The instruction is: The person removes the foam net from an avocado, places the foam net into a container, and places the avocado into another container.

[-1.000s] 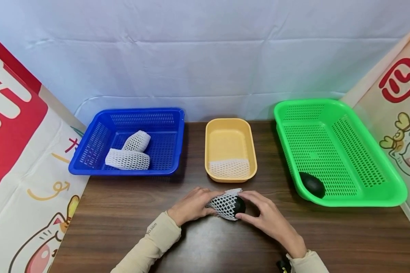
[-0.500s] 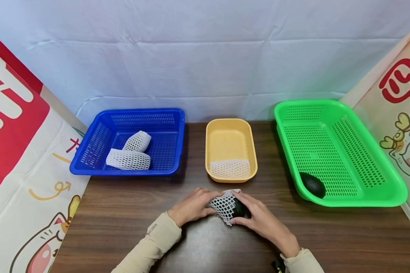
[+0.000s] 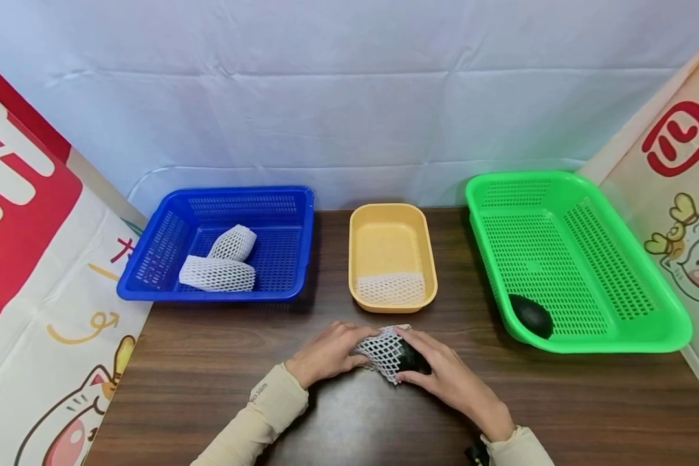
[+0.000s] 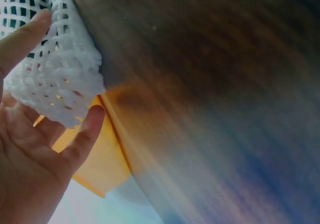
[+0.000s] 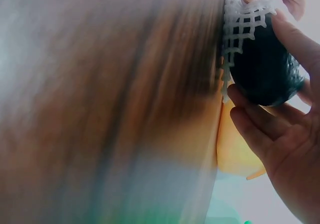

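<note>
Just in front of the yellow tray, a dark green avocado (image 3: 415,360) is partly covered by a white foam net sleeve (image 3: 381,350). My left hand (image 3: 332,349) holds the sleeve's left end between thumb and fingers. In the left wrist view, that end of the foam net (image 4: 60,69) lies gathered against the palm. My right hand (image 3: 454,375) grips the avocado's right side, thumb and fingertips near the sleeve's mouth. The right wrist view shows the bare avocado (image 5: 265,66) with the net's open edge (image 5: 245,26) across its other end.
A blue basket (image 3: 305,259) at the left holds two white foam nets (image 3: 217,272), contents unclear. The yellow tray (image 3: 391,239) holds a flat foam net (image 3: 391,288). On the right, a green basket (image 3: 582,272) holds a bare dark avocado (image 3: 531,316). Cloth hangs behind the table.
My right hand has shifted left and closed further round the avocado. More of the avocado's right end shows outside the net, whose mouth is wider. The left hand has stayed nearly still.
</note>
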`<state>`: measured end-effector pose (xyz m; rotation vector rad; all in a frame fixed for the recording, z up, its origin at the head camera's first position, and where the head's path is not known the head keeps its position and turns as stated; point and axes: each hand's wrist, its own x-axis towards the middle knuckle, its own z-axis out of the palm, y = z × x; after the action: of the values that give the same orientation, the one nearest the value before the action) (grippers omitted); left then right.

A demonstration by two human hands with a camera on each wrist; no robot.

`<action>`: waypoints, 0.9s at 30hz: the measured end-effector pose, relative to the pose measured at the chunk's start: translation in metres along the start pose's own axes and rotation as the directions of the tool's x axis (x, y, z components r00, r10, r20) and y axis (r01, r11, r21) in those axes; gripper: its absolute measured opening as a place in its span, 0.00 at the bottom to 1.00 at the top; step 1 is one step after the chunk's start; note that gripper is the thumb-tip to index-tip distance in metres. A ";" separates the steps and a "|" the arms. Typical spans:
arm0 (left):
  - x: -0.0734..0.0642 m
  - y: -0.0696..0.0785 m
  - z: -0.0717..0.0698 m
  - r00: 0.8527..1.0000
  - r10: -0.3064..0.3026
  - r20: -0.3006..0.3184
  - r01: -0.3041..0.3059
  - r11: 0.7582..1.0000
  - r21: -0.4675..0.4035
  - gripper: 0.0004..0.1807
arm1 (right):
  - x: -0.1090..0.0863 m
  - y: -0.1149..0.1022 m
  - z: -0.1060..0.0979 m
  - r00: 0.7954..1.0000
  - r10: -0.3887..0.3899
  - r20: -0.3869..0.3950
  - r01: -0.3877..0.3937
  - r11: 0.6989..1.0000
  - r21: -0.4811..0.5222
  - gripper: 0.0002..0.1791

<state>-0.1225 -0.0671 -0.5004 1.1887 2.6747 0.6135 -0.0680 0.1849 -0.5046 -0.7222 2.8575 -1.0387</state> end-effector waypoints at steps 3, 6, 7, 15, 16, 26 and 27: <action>-0.001 -0.002 0.001 1.000 0.014 -0.019 -0.014 1.000 -0.004 0.26 | -0.001 0.000 -0.001 1.000 0.007 0.005 -0.007 1.000 0.001 0.40; -0.001 -0.004 0.002 0.998 0.038 -0.048 -0.038 0.999 -0.003 0.24 | -0.002 0.000 -0.003 1.000 0.011 0.005 -0.011 1.000 -0.003 0.39; -0.001 -0.004 0.002 0.997 0.047 -0.060 -0.047 0.999 -0.001 0.23 | -0.002 0.000 -0.003 1.000 0.010 0.004 -0.010 1.000 -0.005 0.39; -0.002 -0.005 -0.006 0.980 0.103 -0.170 -0.103 0.995 0.008 0.18 | -0.004 0.002 -0.008 0.998 -0.014 -0.059 0.011 0.999 -0.045 0.38; -0.003 -0.005 -0.008 0.978 0.101 -0.182 -0.100 0.995 0.015 0.19 | -0.004 0.003 -0.010 0.997 -0.016 -0.070 0.012 0.999 -0.050 0.38; -0.005 -0.007 -0.026 0.957 0.080 -0.280 -0.065 0.996 0.063 0.15 | -0.009 0.009 -0.027 0.989 0.027 -0.144 -0.040 0.995 -0.087 0.39; -0.005 -0.007 -0.028 0.956 0.077 -0.282 -0.060 0.996 0.066 0.15 | -0.009 0.010 -0.028 0.988 0.035 -0.148 -0.047 0.996 -0.082 0.39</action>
<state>-0.1319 -0.0832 -0.4784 1.3025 2.9137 0.7794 -0.0687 0.2125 -0.4901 -0.6126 3.0443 -1.0111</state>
